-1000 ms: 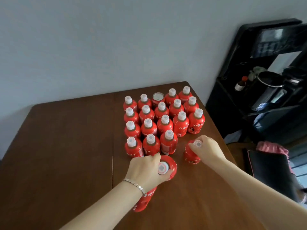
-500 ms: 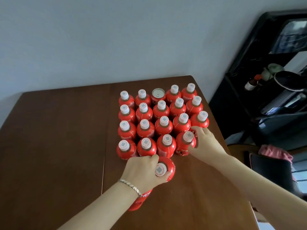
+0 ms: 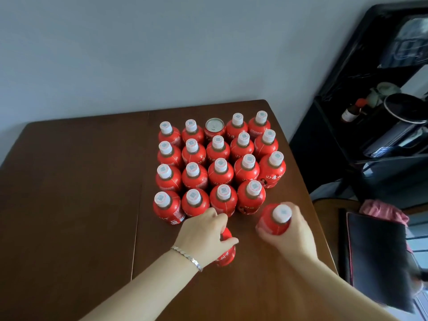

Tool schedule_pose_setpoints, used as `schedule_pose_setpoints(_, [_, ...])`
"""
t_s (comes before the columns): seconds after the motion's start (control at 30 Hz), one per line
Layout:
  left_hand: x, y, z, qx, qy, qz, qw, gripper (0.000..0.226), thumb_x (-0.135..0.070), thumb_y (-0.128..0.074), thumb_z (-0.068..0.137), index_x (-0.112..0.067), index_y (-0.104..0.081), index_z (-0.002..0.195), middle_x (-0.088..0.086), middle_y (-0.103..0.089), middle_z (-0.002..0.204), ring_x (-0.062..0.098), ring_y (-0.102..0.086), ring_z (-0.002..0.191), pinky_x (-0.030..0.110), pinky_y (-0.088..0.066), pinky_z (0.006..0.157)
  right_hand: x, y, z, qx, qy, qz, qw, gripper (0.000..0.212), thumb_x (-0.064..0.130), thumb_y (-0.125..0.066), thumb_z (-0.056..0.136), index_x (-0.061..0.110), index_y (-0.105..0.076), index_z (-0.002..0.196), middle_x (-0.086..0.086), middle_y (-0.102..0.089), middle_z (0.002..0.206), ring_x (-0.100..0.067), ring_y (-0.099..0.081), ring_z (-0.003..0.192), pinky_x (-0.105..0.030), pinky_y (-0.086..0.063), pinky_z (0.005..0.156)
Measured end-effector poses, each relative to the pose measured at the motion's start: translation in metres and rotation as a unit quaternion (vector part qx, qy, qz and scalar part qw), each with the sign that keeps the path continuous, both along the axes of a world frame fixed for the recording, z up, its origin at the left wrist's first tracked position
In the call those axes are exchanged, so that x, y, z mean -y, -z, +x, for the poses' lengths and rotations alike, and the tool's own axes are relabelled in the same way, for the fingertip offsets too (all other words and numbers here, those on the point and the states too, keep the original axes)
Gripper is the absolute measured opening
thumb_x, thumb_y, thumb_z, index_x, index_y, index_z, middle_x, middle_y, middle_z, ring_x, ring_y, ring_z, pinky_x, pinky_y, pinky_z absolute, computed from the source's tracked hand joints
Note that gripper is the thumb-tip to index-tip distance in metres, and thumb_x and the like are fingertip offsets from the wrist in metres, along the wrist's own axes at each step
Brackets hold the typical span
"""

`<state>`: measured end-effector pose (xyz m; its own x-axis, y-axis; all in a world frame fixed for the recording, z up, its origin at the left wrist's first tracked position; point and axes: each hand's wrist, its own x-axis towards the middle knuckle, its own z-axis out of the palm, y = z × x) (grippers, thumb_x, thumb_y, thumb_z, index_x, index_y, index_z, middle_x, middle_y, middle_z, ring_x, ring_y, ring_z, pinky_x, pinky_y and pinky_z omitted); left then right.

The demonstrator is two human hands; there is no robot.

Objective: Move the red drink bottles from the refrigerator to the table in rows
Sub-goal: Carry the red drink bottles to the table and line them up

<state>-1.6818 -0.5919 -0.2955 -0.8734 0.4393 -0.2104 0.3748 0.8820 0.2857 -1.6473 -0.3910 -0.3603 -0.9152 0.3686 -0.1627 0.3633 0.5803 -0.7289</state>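
Observation:
Several red drink bottles (image 3: 220, 173) with white caps stand in rows on the brown table (image 3: 69, 205), and one red can (image 3: 214, 128) stands in the back row. My right hand (image 3: 291, 237) grips a red bottle (image 3: 274, 220) upright, just right of the front row's end. My left hand (image 3: 203, 235) holds another red bottle (image 3: 225, 250) from above, close in front of the front row. That bottle's cap is hidden under my palm.
A black shelf unit (image 3: 370, 135) with a pot and small bottles stands to the right of the table. A dark chair (image 3: 379, 251) with pink cloth sits at the table's right edge. A grey wall runs behind the table.
My right hand let go of the bottle it set at the front row's right end. It now grips the capped bottle that my left hand was holding. My left hand keeps one bottle.

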Motion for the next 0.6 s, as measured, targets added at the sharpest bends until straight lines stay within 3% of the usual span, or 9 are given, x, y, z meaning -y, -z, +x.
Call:
schedule_pose_setpoints(0.07, [0.004,0.004,0.003,-0.021,0.000,0.000,1.000,0.037,-0.054,-0.051,0.086,-0.021,-0.037,0.080,-0.008,-0.037,0.085,0.011,-0.039,0.072,0.020,-0.029,0.058,-0.008,0.002,-0.017,-0.015,0.075,-0.024,0.997,0.066,0.030,-0.087,0.058,0.032,-0.043,0.106,0.006,-0.061,0.103,-0.018,-0.059,0.096,-0.031,-0.045,0.075])
schedule_pose_setpoints(0.17, [0.013,0.011,0.003,-0.048,-0.031,0.018,0.998,0.037,-0.051,-0.058,0.083,-0.020,-0.039,0.077,-0.008,-0.037,0.083,0.011,-0.040,0.070,0.014,-0.017,0.048,-0.014,0.004,-0.044,-0.030,0.111,-0.040,0.993,0.069,0.026,-0.086,0.061,0.025,-0.043,0.115,0.005,-0.057,0.107,-0.020,-0.058,0.101,-0.030,-0.042,0.077])
schedule_pose_setpoints(0.23, [0.021,0.018,0.001,-0.082,-0.026,0.018,0.996,0.044,-0.050,-0.072,0.071,-0.022,-0.039,0.068,-0.010,-0.035,0.074,0.010,-0.037,0.059,0.011,-0.011,0.045,-0.012,0.008,-0.054,-0.029,0.107,-0.061,0.992,0.066,0.021,-0.084,0.062,0.022,-0.044,0.115,0.004,-0.054,0.108,-0.022,-0.058,0.105,-0.030,-0.043,0.078])
schedule_pose_setpoints(0.3, [0.027,0.015,0.000,-0.085,-0.008,-0.002,0.996,0.053,-0.048,-0.086,0.051,-0.023,-0.039,0.058,-0.013,-0.030,0.065,0.007,-0.029,0.046,0.008,-0.002,0.043,-0.008,0.012,-0.060,-0.006,0.099,-0.089,0.991,0.078,0.020,-0.083,0.060,0.017,-0.041,0.126,-0.004,-0.052,0.123,-0.025,-0.053,0.116,-0.036,-0.047,0.086])
schedule_pose_setpoints(0.4, [0.035,0.018,0.001,-0.080,-0.024,-0.002,0.996,0.056,-0.046,-0.089,0.043,-0.024,-0.039,0.055,-0.014,-0.029,0.064,0.007,-0.026,0.042,0.008,0.001,0.040,-0.005,0.017,-0.066,0.060,0.090,-0.129,0.986,0.110,0.022,-0.084,0.062,0.019,-0.016,0.148,-0.014,-0.035,0.146,-0.031,-0.042,0.131,-0.045,-0.041,0.101])
schedule_pose_setpoints(0.6, [0.053,0.029,0.009,-0.088,-0.059,0.006,0.994,0.049,-0.041,-0.090,0.042,-0.020,-0.048,0.055,-0.009,-0.043,0.059,0.006,-0.028,0.042,0.006,-0.001,0.042,-0.006,0.019,-0.070,0.110,0.112,-0.159,0.975,0.113,0.006,-0.076,0.073,0.015,0.007,0.150,-0.017,-0.032,0.149,-0.033,-0.040,0.133,-0.042,-0.039,0.102])
